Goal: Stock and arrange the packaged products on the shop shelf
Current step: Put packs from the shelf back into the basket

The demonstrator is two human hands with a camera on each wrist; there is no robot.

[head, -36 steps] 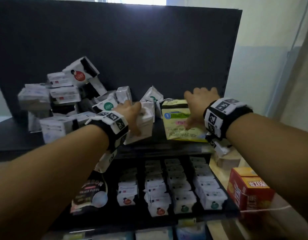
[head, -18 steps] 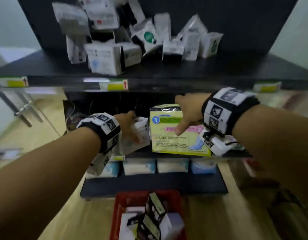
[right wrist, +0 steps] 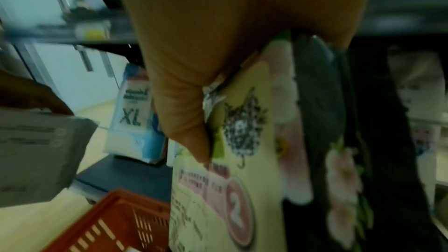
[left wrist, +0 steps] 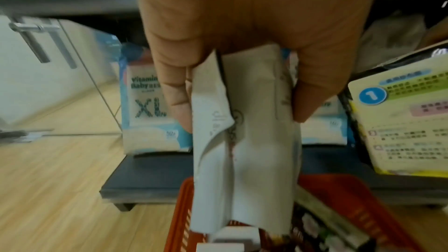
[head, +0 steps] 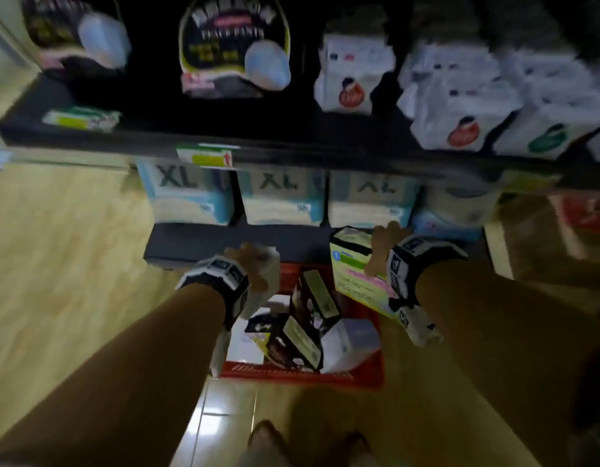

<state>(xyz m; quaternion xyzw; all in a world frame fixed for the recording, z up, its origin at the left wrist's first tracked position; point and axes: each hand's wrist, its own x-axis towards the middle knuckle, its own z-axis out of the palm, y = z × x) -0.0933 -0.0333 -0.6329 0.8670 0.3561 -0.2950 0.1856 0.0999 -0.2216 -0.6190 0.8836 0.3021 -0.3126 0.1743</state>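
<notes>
Red basket [head: 302, 377] on the floor at 6 o'clock, approx. half full w/ jumbled dark and white packs. Just above it, left hand [head: 254, 267] pinches a white pack [left wrist: 244, 141] between thumb and fingers; right hand [head: 381, 251] at 2 o'clock grips a yellow-green pack [head: 355, 274] by its top edge. Best to keep both upright, labels front, and slot them beside matching stock. Beyond, at 12, XL packs [head: 283, 197] line the bottom shelf [head: 197, 241].
</notes>
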